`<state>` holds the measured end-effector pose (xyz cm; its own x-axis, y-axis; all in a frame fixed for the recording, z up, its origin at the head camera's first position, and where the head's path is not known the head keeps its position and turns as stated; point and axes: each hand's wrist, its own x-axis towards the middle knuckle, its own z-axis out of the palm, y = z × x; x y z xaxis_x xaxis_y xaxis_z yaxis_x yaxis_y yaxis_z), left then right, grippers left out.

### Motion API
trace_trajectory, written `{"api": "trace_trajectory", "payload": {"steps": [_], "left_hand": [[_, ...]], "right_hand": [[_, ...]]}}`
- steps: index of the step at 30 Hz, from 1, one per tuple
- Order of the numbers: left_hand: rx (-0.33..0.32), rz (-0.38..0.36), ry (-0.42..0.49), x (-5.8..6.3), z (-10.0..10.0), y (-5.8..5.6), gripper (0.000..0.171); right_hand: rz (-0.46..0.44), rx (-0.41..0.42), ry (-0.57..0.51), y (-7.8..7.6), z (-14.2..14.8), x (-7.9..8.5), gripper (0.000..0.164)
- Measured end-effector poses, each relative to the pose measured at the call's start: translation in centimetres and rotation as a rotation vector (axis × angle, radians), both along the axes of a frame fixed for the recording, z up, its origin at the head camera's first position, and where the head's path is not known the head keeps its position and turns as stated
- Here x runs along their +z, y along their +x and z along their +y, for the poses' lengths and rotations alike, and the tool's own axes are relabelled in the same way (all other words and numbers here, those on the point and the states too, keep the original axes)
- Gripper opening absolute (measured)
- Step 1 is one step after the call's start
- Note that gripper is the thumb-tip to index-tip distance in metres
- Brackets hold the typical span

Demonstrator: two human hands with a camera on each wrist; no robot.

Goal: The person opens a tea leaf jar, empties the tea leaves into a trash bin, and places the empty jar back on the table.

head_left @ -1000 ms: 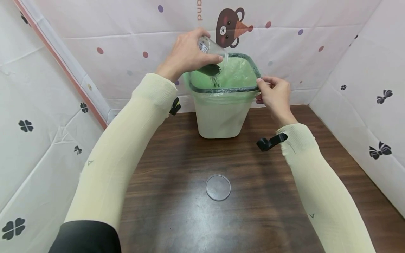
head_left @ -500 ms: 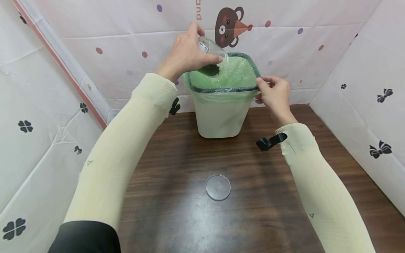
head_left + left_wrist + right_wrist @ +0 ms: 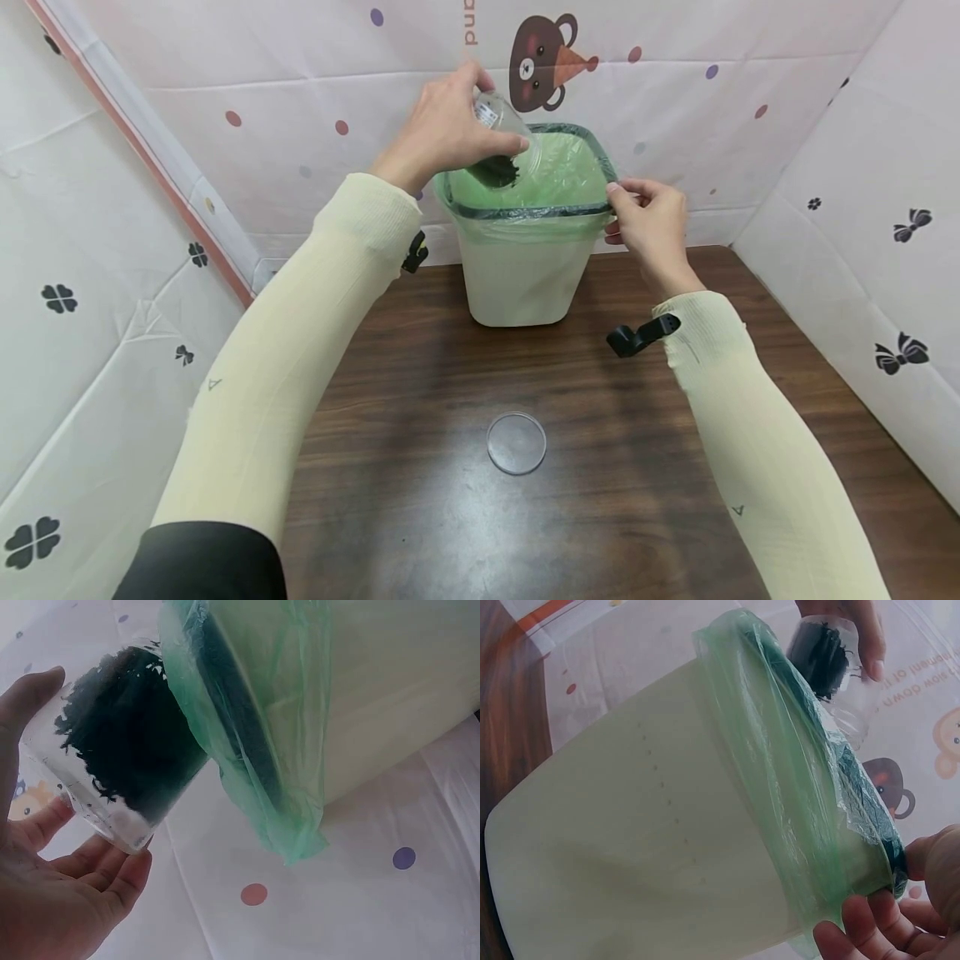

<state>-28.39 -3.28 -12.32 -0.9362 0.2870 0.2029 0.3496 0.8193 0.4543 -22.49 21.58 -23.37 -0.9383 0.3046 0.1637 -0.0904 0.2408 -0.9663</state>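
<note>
In the head view my left hand (image 3: 442, 129) grips a clear plastic jar (image 3: 506, 118), tilted with its mouth toward the opening of a pale trash can (image 3: 523, 279). Dark, shredded-looking bits (image 3: 131, 727) lie along the jar's lower side, clearest in the left wrist view. A thin green bag (image 3: 564, 167) lines the can and folds over its dark rim. At the can's right corner, my right hand (image 3: 651, 223) pinches the rim and bag between thumb and fingers. The right wrist view shows that thumb (image 3: 924, 853) on the rim, with fingers below.
A round clear lid (image 3: 517, 443) lies on the dark wooden table (image 3: 420, 500) in front of the can. Patterned white sheets (image 3: 300, 50) hang behind and at both sides, and the can stands close to the back one.
A second ago dark bits were falling from the jar into the can; none are seen falling now. The jar has shifted slightly and tilts a little more steeply. My right hand has stayed put.
</note>
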Motion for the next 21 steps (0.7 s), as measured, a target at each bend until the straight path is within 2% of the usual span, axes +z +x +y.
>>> {"api": "trace_trajectory", "payload": {"steps": [14, 17, 21], "left_hand": [[-0.008, 0.029, -0.009, -0.33, -0.01, -0.01, 0.081], [-0.018, 0.04, -0.035, -0.34, -0.04, -0.04, 0.082], [-0.037, 0.024, -0.042, -0.21, -0.06, -0.12, 0.081]], "right_hand": [[-0.004, 0.0, 0.002, -0.02, 0.07, -0.12, 0.048], [0.0, -0.001, 0.008, -0.01, 0.09, -0.1, 0.048], [0.008, 0.005, 0.007, 0.0, 0.07, -0.11, 0.048]]}}
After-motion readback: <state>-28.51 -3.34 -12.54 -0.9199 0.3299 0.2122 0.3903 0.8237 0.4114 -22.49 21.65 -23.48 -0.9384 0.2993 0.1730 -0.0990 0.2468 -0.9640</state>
